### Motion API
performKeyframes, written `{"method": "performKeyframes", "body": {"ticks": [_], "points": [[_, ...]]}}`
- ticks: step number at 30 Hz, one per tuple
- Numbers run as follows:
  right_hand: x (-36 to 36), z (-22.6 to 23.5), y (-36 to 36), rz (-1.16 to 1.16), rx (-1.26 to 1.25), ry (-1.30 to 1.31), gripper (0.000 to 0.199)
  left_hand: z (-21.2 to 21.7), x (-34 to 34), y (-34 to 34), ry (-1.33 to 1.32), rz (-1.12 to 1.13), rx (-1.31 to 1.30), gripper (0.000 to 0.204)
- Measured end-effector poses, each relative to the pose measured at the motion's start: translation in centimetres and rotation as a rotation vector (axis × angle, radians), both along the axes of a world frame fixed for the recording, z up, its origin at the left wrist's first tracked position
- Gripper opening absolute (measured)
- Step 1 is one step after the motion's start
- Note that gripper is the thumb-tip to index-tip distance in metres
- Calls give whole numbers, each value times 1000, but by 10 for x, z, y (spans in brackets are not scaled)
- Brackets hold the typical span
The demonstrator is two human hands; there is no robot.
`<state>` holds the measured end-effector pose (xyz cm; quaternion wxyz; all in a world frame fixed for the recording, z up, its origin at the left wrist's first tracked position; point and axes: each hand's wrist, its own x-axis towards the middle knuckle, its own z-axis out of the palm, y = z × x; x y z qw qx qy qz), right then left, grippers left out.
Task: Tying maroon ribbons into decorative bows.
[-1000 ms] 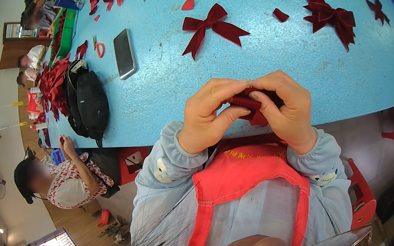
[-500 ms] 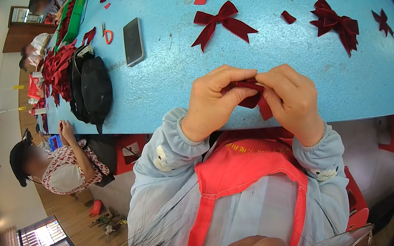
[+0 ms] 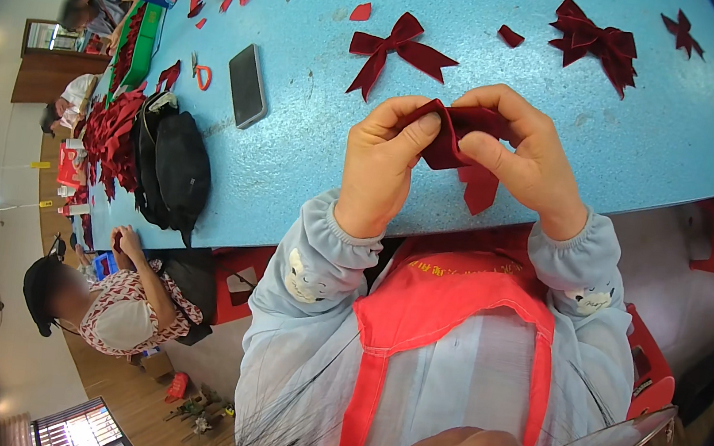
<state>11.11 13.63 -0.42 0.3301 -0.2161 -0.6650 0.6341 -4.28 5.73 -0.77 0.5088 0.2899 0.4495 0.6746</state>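
Red ribbon (image 3: pixel 443 151) between left hand (image 3: pixel 380 162) and right hand (image 3: pixel 527 159), both pinching it.

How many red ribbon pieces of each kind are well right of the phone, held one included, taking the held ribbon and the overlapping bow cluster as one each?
Held ribbon: 1
Overlapping bow cluster: 1
Lone bows, one larger and one smaller: 2
Small loose scraps: 2
Total: 6
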Motion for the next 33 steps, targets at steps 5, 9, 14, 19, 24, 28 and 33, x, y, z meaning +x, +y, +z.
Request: {"method": "performKeyframes", "body": {"ticks": [5, 9, 14, 19, 24, 28, 33], "points": [[-3, 3, -10, -83, 51, 16, 39, 7, 9, -2, 19, 49, 11, 18], [-5, 0, -11, -149, 83, 6, 40, 11, 8, -4, 45, 59, 4, 19], [-8, 9, -14, -102, 50, 74, 37, 17, 5, -9, 36, 34, -14, 17], [-14, 12, -19, -125, 71, 101, 29, 18, 0, -18, 87, 36, 28, 13], [-17, 5, -21, -287, 543, 7, 18, 12, 2, -20, 130, 51, 10, 12], [-25, -5, -30, -351, 593, -25, 15, 8, 0, -26, 183, 45, -18, 10], [-29, -18, -33, -316, 637, -35, 17, 4, -21, -29, 274, -86, -144, 12]]}}
